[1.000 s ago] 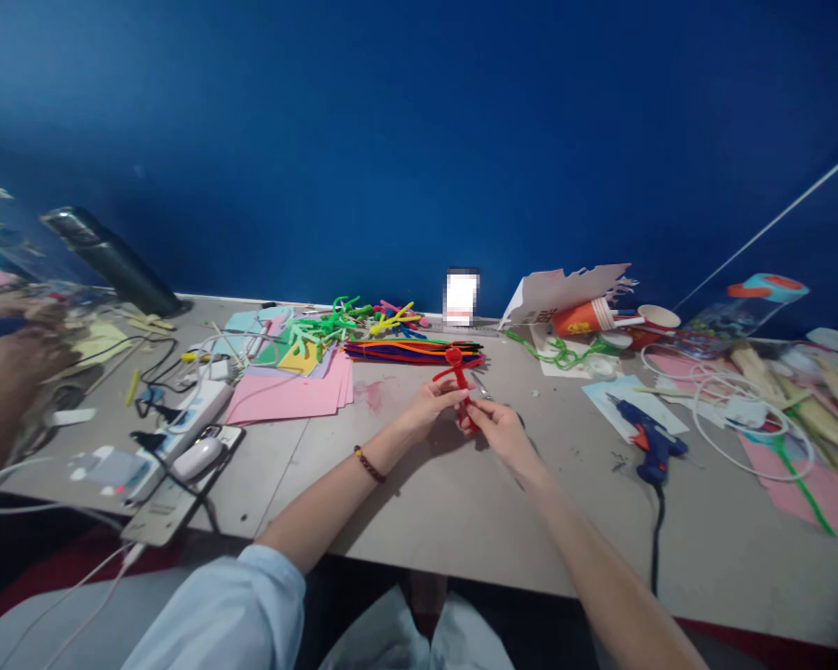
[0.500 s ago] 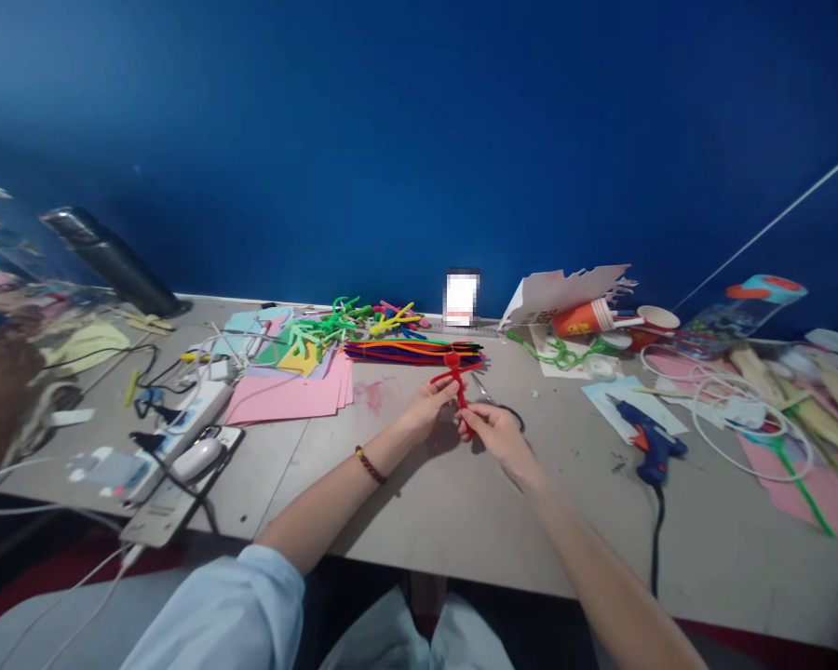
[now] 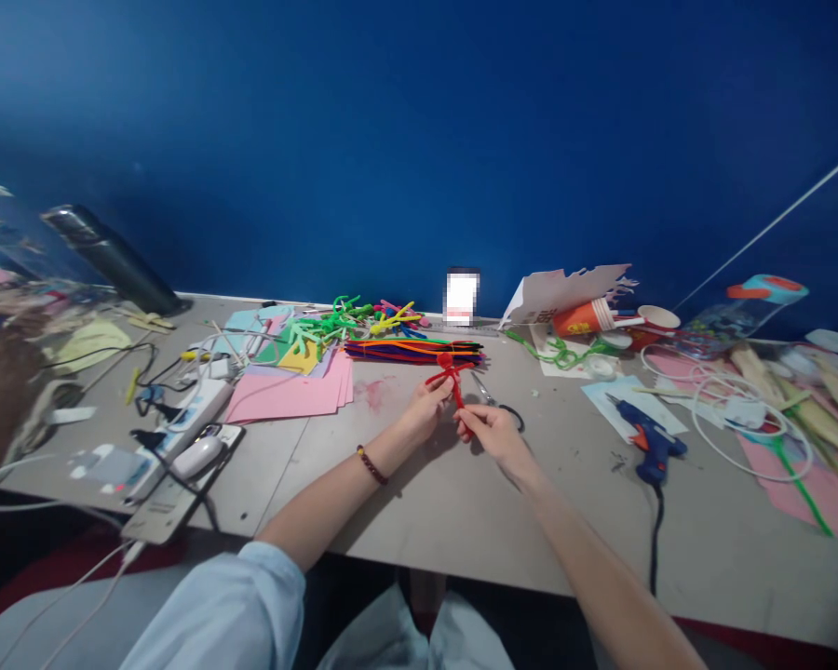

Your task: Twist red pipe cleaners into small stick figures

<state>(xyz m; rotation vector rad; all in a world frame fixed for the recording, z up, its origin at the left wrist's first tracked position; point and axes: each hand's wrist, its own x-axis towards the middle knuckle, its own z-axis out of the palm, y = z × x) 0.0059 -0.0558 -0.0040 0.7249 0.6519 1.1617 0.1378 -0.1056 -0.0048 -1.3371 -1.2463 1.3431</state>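
A red pipe-cleaner figure [image 3: 455, 380], with a rounded top and two side arms, is held upright above the table. My left hand [image 3: 431, 408] pinches its middle, just below the side arms. Lower down, my right hand [image 3: 489, 430] grips the bottom end between thumb and fingers, which partly hide it. Behind the figure lies a bundle of coloured pipe cleaners [image 3: 405, 352]. Scissors [image 3: 485, 391] rest on the table right behind my right hand, their handles partly covered by it.
Pink paper sheets [image 3: 286, 395] and bent green pipe cleaners [image 3: 321, 326] lie to the left, near a power strip [image 3: 188, 428] and a phone [image 3: 157, 516]. A glue gun [image 3: 646, 437] and orange paper cups [image 3: 583, 319] are on the right. Another person's arm [image 3: 0, 400] shows at far left.
The top of the red figure has tipped a little to the left, and its side arms have turned. Both hands keep their hold in nearly the same place.
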